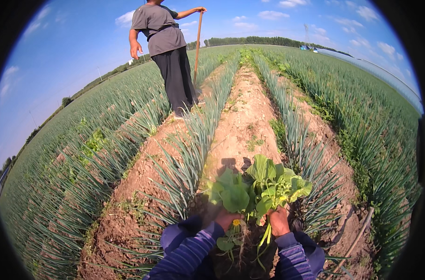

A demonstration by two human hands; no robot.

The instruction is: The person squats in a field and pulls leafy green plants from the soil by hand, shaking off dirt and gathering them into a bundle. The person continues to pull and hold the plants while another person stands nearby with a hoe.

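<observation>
My left hand [227,217] is closed around the stems of a broad-leaved green plant [235,196], whose pale roots hang below beside a small yellow flower [236,222]. In my right hand [279,221] is a bunch of leafy green stems [268,175], with the cut or pulled ends hanging beneath the fist. Both hands are low in the head view, side by side above the soil between two onion rows, and the leaves of the two bunches touch. Leaves hide part of the fingers.
Rows of green onions [188,157] flank a bare soil ridge [245,112]. A person [167,38] stands ahead on the left, one hand on an upright wooden pole [198,45]. Another wooden pole [354,238] lies at the lower right. Weeds [279,133] grow along the right row.
</observation>
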